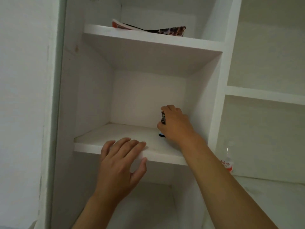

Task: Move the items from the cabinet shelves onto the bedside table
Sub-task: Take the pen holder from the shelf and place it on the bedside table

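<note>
Cabinet (69, 90), white, fills the head view. We see the right hand (177, 124) far in on the mid shelf (115, 138), right side, fingers curled round a small upright item (163, 119) w/ black mesh pattern and a blue-white base; what it is, can't tell. Left hand (121, 160) rests on the shelf's near edge, fingers straight, thumb under the lip. Top shelf (148, 40): magazines (148, 28) lying flat. Right compartment: clear plastic bottle (228, 161) w/ red label, partly hidden by the forearm.
</note>
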Demonstrator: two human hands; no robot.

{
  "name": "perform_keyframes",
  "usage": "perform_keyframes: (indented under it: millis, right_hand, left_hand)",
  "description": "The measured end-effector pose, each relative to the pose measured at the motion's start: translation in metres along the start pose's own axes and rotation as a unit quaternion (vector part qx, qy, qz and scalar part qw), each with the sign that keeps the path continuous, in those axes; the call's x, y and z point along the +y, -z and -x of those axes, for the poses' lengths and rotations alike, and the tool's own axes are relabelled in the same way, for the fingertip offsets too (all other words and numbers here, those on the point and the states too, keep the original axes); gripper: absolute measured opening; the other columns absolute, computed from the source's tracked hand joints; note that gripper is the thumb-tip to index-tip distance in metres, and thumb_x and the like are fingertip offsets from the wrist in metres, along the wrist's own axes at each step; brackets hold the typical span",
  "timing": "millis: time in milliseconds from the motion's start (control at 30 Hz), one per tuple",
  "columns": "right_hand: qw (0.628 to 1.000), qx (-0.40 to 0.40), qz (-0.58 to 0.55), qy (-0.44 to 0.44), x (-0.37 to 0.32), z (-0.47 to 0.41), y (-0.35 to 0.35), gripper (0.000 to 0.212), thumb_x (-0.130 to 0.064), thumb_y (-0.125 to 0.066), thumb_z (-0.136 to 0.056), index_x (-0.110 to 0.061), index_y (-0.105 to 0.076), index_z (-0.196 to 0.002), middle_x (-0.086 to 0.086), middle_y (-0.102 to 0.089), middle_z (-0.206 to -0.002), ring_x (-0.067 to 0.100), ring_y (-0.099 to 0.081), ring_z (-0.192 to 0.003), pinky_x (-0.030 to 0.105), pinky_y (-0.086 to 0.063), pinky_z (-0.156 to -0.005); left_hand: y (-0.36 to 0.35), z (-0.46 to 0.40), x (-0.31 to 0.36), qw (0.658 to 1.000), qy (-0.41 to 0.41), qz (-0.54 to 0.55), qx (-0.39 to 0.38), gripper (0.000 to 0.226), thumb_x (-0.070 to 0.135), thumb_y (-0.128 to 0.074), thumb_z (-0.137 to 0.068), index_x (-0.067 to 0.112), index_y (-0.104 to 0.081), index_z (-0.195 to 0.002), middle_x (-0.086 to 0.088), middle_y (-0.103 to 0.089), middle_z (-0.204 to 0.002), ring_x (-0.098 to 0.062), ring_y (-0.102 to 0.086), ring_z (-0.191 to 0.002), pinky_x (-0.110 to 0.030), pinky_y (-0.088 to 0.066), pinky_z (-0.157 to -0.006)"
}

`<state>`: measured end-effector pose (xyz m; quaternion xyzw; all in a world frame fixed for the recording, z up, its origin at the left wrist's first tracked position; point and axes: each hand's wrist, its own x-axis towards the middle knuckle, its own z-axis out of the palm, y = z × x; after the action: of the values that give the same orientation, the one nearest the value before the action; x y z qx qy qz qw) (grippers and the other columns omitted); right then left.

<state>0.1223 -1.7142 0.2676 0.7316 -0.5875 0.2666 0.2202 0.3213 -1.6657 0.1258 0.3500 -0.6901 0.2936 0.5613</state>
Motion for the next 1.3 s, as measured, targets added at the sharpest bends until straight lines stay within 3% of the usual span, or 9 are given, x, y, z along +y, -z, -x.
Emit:
perform_keyframes:
  millis: [300, 433, 600, 833, 1100, 1300]
  right_hand:
    - [0.999, -0.009, 0.028, -0.013, 0.007, 0.001, -0.003, 0.051, -0.019, -0.055, -0.1, -0.014, -0.044, -0.15, 0.008, -0.046, -0.147, 0.03, -0.044, -0.131, 0.043, -0.038, -0.098]
    - [0.998, -0.019, 0.06, -0.012, 0.007, -0.009, -0.002, 0.043, -0.014, -0.057, -0.098, -0.012, -0.051, -0.14, 0.009, -0.049, -0.137, 0.031, -0.046, -0.125, 0.04, -0.035, -0.086]
    - [0.996, -0.028, 0.078, -0.015, 0.011, -0.027, 0.001, 0.032, -0.013, -0.058, -0.1, -0.011, -0.056, -0.132, 0.01, -0.052, -0.129, 0.031, -0.05, -0.12, 0.038, -0.042, -0.082]
    - [0.994, 0.016, -0.088, -0.062, 0.003, -0.029, -0.003, 0.034, -0.033, -0.072, -0.096, -0.01, -0.063, -0.12, 0.01, -0.057, -0.123, 0.03, -0.056, -0.113, 0.045, -0.053, -0.09]
    - [0.978, 0.073, -0.186, -0.06, 0.0, -0.018, 0.003, 0.018, -0.03, -0.073, -0.096, -0.013, -0.067, -0.098, 0.004, -0.064, -0.108, 0.018, -0.06, -0.095, 0.027, -0.044, -0.069]
    - [0.962, 0.095, -0.255, -0.026, -0.004, 0.004, 0.024, 0.017, -0.032, -0.079, -0.092, -0.018, -0.068, -0.092, -0.003, -0.065, -0.098, 0.007, -0.062, -0.088, 0.017, -0.046, -0.069]
  left_hand:
    - [0.006, -0.002, 0.006, 1.0, 0.009, 0.007, -0.003, 0.033, 0.036, -0.062, -0.097, 0.021, -0.075, -0.123, 0.007, -0.073, -0.12, -0.017, -0.065, -0.117, -0.039, -0.037, -0.104]
    - [0.006, -0.001, 0.009, 1.0, 0.019, 0.013, 0.0, 0.032, 0.034, -0.063, -0.095, 0.02, -0.075, -0.121, 0.007, -0.073, -0.121, -0.017, -0.064, -0.119, -0.04, -0.038, -0.104]
    - [0.007, -0.001, 0.009, 1.0, 0.02, 0.014, -0.006, 0.033, 0.034, -0.062, -0.095, 0.02, -0.075, -0.122, 0.006, -0.073, -0.122, -0.017, -0.064, -0.118, -0.038, -0.039, -0.103]
    - [0.01, -0.002, 0.009, 1.0, 0.016, 0.025, -0.003, 0.031, 0.031, -0.065, -0.093, 0.02, -0.075, -0.12, 0.008, -0.073, -0.117, -0.014, -0.066, -0.108, -0.036, -0.038, -0.104]
    - [0.012, -0.002, 0.009, 0.999, 0.017, 0.041, -0.005, 0.029, 0.031, -0.064, -0.094, 0.022, -0.076, -0.119, 0.009, -0.072, -0.117, -0.014, -0.065, -0.107, -0.034, -0.038, -0.103]
    - [0.011, -0.001, 0.009, 0.998, 0.018, 0.053, 0.007, 0.028, 0.029, -0.066, -0.092, 0.022, -0.076, -0.116, 0.01, -0.072, -0.116, -0.015, -0.065, -0.106, -0.039, -0.042, -0.101]
